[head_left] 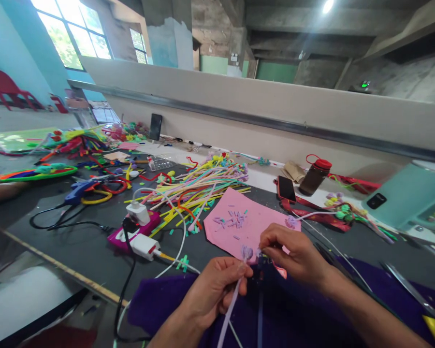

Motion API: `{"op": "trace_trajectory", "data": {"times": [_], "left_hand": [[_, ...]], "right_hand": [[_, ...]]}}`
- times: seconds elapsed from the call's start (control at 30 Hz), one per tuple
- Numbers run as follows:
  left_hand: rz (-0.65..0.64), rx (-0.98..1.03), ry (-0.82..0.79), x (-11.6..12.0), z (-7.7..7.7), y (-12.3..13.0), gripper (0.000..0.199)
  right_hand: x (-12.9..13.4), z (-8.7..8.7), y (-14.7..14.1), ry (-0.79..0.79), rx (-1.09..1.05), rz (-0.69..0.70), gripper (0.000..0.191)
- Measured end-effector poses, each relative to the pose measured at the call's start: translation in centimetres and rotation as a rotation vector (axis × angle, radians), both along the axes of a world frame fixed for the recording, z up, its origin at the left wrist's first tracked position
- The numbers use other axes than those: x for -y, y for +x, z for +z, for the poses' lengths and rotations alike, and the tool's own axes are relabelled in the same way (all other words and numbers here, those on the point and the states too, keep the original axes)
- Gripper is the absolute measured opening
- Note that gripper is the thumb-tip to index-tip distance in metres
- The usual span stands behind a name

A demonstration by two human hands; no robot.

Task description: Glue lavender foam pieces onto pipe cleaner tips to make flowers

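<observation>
My left hand (217,285) is closed around a pale lilac pipe-cleaner stem (229,311), whose curled fuzzy head (246,252) rises above the fingertips. Just right of it, my right hand (292,251) pinches a small lilac piece (258,252) between thumb and fingertips. The two hands are close but apart. Beyond them a pink sheet (263,212) lies on the dark table, with several short lilac cut pieces (234,218) scattered on it. Another curled lilac head (291,222) rests at the sheet's right edge.
Pastel pipe cleaners (203,181) lie in a heap behind the sheet. At the left are a blue glue gun (80,190) and a magenta power strip (118,238) with cables. A phone (286,188), a bottle (314,177) and a teal box (409,193) stand or lie right. Someone's arm (3,192) shows far left.
</observation>
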State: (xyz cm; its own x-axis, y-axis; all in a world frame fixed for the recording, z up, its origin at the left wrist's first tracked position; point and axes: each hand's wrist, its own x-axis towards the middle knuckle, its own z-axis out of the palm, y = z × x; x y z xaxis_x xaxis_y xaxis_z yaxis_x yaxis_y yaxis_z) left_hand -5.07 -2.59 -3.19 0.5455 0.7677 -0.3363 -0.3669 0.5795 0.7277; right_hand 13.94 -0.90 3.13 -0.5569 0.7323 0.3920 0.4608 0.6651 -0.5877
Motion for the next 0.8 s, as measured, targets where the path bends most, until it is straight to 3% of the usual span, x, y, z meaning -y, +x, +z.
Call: {"op": "trace_trajectory", "data": {"times": [0.47,0.8], "left_hand": [[-0.132,-0.080,0.034,0.22,0.26,0.09,0.024],[-0.142,-0.163,0.060,0.15,0.10,0.25,0.024]], "right_hand": [[-0.63,0.54,0.11,-0.016,0.127,0.182,0.013],[-0.11,0.27,0.13,0.033,0.244,0.152,0.008]]}}
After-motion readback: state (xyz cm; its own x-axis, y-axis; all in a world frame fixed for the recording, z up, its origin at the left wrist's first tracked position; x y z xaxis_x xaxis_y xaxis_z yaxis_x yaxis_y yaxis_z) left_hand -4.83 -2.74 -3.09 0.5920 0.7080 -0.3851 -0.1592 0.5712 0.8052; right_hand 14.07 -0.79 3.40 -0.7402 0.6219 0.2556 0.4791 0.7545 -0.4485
